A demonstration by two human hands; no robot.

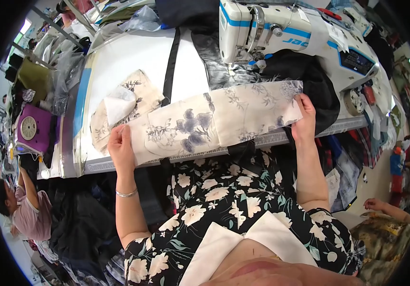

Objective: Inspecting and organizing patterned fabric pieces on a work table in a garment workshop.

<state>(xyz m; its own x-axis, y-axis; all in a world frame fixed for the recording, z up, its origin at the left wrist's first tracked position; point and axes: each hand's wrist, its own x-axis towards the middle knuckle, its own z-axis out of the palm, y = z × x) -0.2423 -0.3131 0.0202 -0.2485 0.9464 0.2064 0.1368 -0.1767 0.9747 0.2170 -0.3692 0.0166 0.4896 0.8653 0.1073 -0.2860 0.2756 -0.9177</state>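
Observation:
A long cream fabric strip [205, 121] with a blue-grey flower print is stretched between my hands above the sewing table's front edge. Its left end is pinched between the thumb and fingers of my left hand [120, 141]. My right hand [305, 116] grips the other end, thumb on top. A seam crosses the strip near its middle, and its edges are frayed. Beyond my left hand lies another printed cream piece [149, 96], partly folded over to a plain white side. Behind the strip stands a white and blue Jack sewing machine [262, 32], with black shiny fabric [222, 68] under its needle area.
A narrow black band [171, 68] lies across the white tabletop [126, 53]. A measuring scale [101, 165] runs along the front edge. To the left are a purple device [35, 128] and clear plastic bags [63, 78]. Other people sit at left and right.

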